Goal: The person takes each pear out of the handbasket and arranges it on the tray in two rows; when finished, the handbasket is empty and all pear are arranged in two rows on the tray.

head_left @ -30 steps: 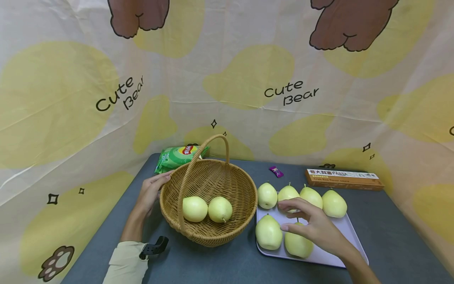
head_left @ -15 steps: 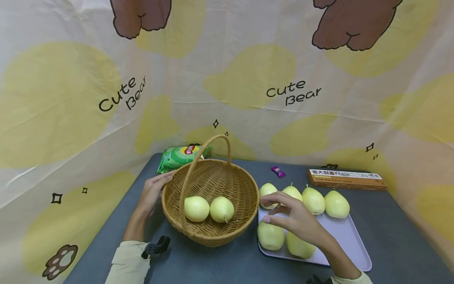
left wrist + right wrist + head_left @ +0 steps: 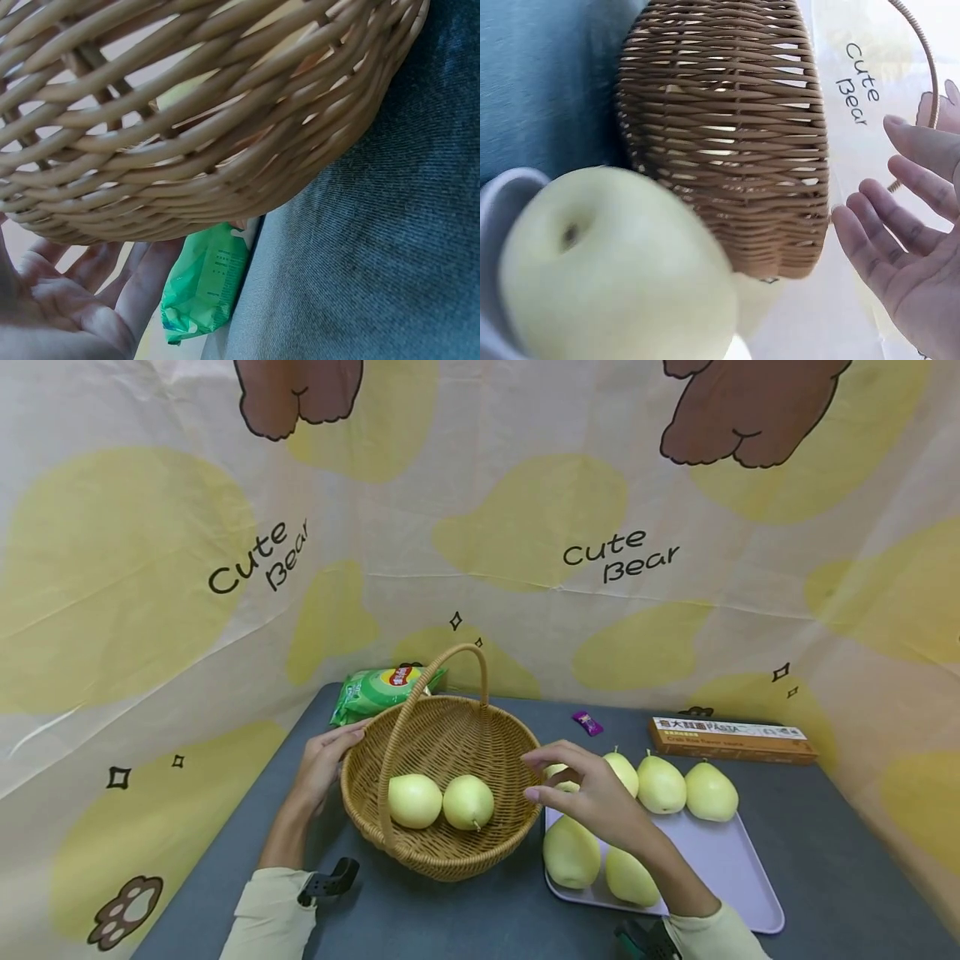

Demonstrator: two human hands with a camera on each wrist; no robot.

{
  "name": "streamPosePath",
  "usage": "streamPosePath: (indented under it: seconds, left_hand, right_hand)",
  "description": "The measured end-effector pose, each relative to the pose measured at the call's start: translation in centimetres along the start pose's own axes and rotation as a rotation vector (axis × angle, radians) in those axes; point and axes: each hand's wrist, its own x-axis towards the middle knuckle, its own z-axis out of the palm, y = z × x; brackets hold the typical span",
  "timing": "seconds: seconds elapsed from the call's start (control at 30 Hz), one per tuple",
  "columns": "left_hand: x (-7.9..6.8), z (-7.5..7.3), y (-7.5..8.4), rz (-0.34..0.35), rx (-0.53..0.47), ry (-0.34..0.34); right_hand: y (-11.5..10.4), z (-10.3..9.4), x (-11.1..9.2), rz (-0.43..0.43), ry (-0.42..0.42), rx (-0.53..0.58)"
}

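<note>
A wicker basket with an arched handle stands on the dark table. Two pale yellow-green pears, the left pear and the right pear, lie inside. My left hand rests at the basket's left rim, its extended fingers against the outer wall in the left wrist view. Over the tray's left side, at the basket's right rim, my right hand has loosely bent, parted fingers with nothing between them. Several pears, including a front pear, sit on the lilac tray; one behind the right hand is partly hidden.
A green chip bag lies behind the basket at the left. A small purple-wrapped candy and a long pasta box lie along the back. A printed cloth hangs behind the table.
My right hand has moved left from above the tray's pears to the basket's right rim. The left hand keeps its place at the basket, and both pears inside lie as before.
</note>
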Motion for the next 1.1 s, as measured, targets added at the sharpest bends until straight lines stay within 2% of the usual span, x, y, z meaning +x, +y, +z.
streamPosePath:
  seconds: [0.33, 0.57, 1.1]
  left_hand:
    - [0.0, 0.1, 0.0, 0.009, -0.002, 0.005]
    - [0.1, 0.1, -0.1, 0.008, -0.008, 0.007]
    - [0.1, -0.1, 0.1, -0.009, -0.018, 0.0]
  right_hand:
    - [-1.2, 0.1, 3.6, 0.051, -0.06, -0.029]
    - [-1.5, 0.2, 6.3, 0.045, -0.078, -0.07]
    - [-2.1, 1.6, 11.0, 0.05, -0.187, -0.008]
